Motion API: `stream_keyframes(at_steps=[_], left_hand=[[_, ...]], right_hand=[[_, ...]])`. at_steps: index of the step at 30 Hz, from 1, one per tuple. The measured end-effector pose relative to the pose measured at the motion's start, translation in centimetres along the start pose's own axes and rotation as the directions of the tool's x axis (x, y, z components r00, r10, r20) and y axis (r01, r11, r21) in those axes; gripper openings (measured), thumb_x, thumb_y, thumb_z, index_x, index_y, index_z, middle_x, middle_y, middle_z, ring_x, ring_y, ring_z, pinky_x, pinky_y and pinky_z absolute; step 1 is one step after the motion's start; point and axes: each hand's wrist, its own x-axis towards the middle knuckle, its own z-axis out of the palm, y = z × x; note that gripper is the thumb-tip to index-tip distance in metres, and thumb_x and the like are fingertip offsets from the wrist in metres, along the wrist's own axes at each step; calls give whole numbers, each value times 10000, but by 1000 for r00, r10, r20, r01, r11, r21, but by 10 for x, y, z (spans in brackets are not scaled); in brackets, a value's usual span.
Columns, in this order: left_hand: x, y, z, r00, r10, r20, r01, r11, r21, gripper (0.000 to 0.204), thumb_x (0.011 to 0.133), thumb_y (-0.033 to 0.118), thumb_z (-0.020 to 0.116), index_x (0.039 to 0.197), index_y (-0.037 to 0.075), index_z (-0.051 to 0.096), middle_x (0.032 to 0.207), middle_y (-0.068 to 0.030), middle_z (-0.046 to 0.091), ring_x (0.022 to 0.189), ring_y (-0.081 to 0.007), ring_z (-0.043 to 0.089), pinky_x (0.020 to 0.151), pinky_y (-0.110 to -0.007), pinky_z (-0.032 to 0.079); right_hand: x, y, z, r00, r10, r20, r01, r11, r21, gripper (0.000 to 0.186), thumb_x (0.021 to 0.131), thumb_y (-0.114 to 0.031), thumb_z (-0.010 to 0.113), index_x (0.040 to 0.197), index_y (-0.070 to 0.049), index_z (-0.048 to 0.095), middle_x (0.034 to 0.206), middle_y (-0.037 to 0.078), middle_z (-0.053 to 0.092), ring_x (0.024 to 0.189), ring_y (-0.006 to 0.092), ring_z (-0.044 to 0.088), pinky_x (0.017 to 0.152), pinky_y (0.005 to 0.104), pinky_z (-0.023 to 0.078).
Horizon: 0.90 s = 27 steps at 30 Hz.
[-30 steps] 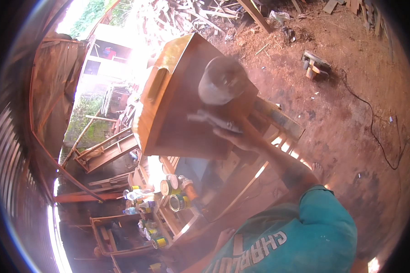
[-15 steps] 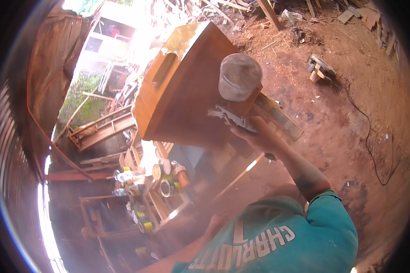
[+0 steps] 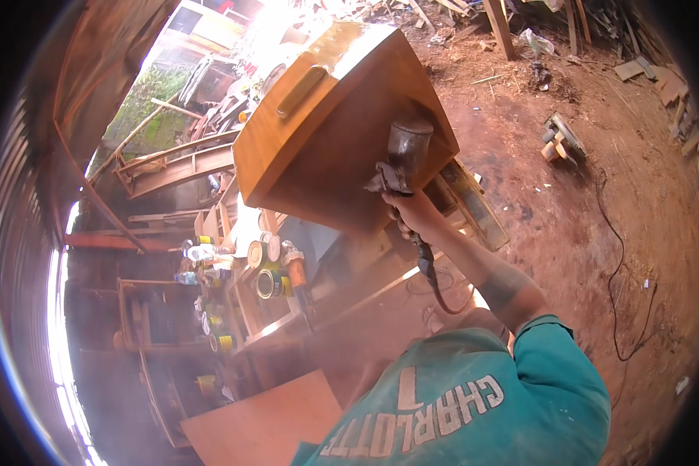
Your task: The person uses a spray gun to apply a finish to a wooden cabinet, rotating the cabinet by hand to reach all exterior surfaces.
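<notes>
My right hand (image 3: 408,208) is wrapped round the handle of a spray gun (image 3: 394,180), with a metal cup (image 3: 409,146) on top and a dark hose (image 3: 427,268) hanging below the grip. The gun's nose points left across the brown face of a large varnished wooden box (image 3: 334,147) with slanted sides. Between nozzle and wood a gap seems to show. A raised oblong block (image 3: 301,91) sits on the box's glossy lighter side. Only a little of my left arm shows beside my teal shirt; the left hand is hidden. Near it lies a flat brown board (image 3: 268,419).
Paint tins (image 3: 272,283) and bottles crowd a wooden frame at left, beside an orange-and-white container (image 3: 295,268). A power tool (image 3: 563,140) lies on the dirt floor at right, near a dark cord (image 3: 617,264). Scrap wood is heaped behind the box. Haze hangs at lower left.
My right hand and the spray gun have shifted slightly, and the cup now looks more upright. The view has turned. The flat board has come into sight at the lower left.
</notes>
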Motion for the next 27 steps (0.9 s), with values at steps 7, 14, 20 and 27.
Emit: stream_keyframes(at_steps=[7, 14, 20, 27], left_hand=[[-26, -30, 27, 1000, -8, -12, 8, 1000, -21, 369, 946, 276, 575, 1155, -3, 694, 1076, -224, 710, 1041, -317, 684, 904, -406, 508], [-28, -14, 24, 998, -61, -20, 59, 996, -67, 368, 942, 271, 569, 1154, -3, 694, 1066, -232, 709, 1031, -314, 687, 898, -409, 511], [-44, 70, -7, 994, -113, 13, 114, 990, -85, 373, 938, 267, 555, 1155, -4, 693, 1080, -243, 706, 1046, -321, 684, 912, -418, 506], [-12, 11, 17, 997, -74, -27, 74, 997, 8, 381, 941, 291, 564, 1149, -1, 692, 1153, -239, 692, 1121, -356, 657, 960, -436, 489]], right_hand=[[-11, -48, 23, 950, 7, 313, -126, 923, 363, 271, 1013, -380, 574, 956, -121, 518, 642, -34, 435, 396, 44, 323, 388, 244, 264], [-17, -53, 15, 945, 105, 309, -205, 927, 313, 262, 1020, -354, 561, 974, -99, 525, 645, -34, 439, 391, 50, 319, 380, 246, 254], [-28, -32, 1, 999, -5, 39, 8, 998, -66, 156, 1009, -263, 571, 976, -118, 525, 640, -37, 427, 391, 54, 323, 377, 241, 243], [-33, -57, -1, 971, 110, 210, -147, 974, 172, 166, 1032, -269, 529, 988, -109, 520, 637, -39, 421, 395, 45, 313, 365, 243, 248]])
